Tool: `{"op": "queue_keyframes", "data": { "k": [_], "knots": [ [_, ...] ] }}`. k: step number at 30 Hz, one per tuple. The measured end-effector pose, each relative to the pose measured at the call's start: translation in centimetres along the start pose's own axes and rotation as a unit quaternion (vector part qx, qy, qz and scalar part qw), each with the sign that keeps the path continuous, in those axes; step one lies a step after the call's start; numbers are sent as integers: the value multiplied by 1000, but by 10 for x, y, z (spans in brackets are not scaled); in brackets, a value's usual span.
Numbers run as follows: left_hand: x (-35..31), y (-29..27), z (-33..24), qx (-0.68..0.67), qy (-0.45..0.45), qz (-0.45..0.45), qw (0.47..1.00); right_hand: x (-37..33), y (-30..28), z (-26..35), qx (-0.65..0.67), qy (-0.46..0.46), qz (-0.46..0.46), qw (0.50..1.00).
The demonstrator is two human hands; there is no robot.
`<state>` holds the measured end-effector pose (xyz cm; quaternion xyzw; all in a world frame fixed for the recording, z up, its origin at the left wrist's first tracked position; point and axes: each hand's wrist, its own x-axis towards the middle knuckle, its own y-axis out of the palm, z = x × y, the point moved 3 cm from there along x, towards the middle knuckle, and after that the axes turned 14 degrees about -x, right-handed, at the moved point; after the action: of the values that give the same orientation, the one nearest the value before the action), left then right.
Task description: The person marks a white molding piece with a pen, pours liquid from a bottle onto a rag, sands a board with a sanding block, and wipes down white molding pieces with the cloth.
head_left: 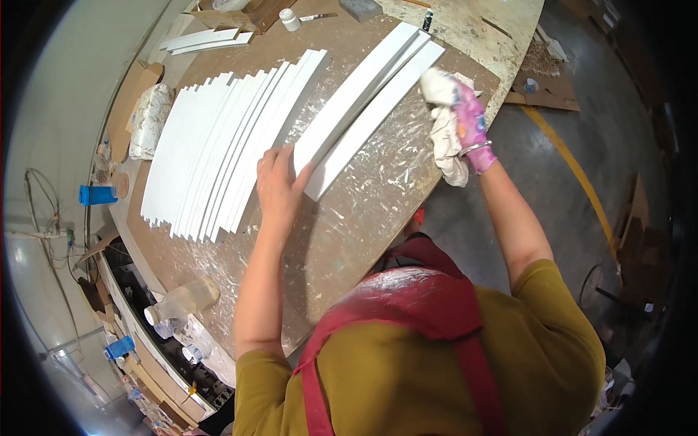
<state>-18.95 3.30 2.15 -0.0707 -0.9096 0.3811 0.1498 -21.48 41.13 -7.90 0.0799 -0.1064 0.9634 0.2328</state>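
Observation:
My bare left hand [280, 182] grips the near end of a long white strip [356, 98], thumb on one side and fingers on the other. Beside that strip, on its right, lies another flat white strip [382, 120]. My right hand [474, 134], in a pink patterned glove with a metal bangle at the wrist, is closed on a crumpled off-white cloth [445, 131]. It is at the right edge of the board, near the strips' far end. To the left, many white strips [218, 152] lie side by side in a row.
The brown board [356, 225] is smeared with white. A clear bottle [182, 301] lies at its near left edge. Farther off are a white jar [289, 19], a brush [318, 16], a grey block [360, 9] and a cardboard box [243, 16]. A white-smeared bundle [151, 122] sits at left.

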Motion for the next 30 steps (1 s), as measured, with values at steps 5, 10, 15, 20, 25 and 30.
{"op": "queue_keyframes", "data": {
  "k": [5, 10, 15, 20, 25, 30],
  "knots": [
    [-100, 9, -15, -9, 12, 20, 1000, -65, 10, 128, 147, 157, 171, 962],
    [-137, 49, -1, 6, 10, 33, 999, -170, 118, 93, -375, -365, 479, 705],
    [-140, 42, -7, -2, 15, 21, 1000, -49, 25, 48, -523, -363, 143, 758],
    [-151, 26, -6, 23, -63, 9, 998, 67, -81, 27, -531, -145, 20, 834],
    [-167, 23, 9, -43, -67, -24, 997, -57, 26, 63, -495, -308, 167, 796],
    [-172, 29, 18, -64, -95, -40, 993, -222, 136, 123, -431, -428, 324, 725]
  ]
}}
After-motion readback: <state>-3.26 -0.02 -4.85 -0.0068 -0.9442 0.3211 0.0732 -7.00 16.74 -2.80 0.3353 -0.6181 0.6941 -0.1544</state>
